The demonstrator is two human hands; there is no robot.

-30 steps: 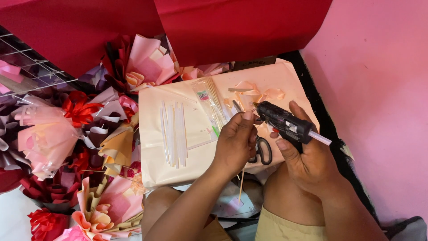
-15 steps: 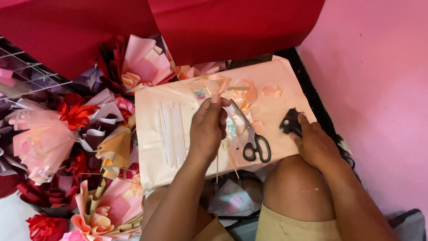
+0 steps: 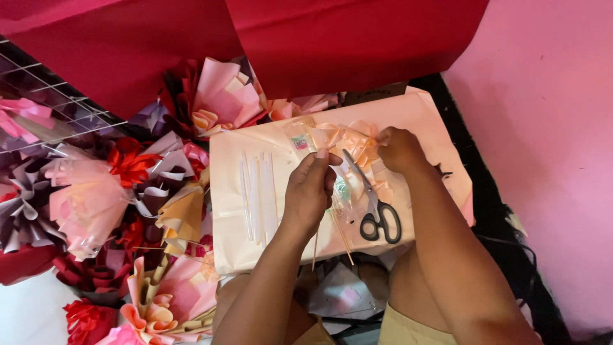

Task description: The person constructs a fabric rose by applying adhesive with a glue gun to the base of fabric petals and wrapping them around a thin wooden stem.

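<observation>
Pink board [image 3: 255, 243], left hand [image 3: 311, 191] pinching stick [image 3: 315, 246]

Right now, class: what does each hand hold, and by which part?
Left hand pinches a thin wooden stick near its top. Right hand grips the peach ribbon pieces at their right edge.

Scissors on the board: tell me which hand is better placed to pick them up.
Right, probably. The right hand is among the peach ribbon pieces just above the scissors; the left hand pinches a thin stick.

bright, even light | soft shadows | no glare | slight blur
</observation>
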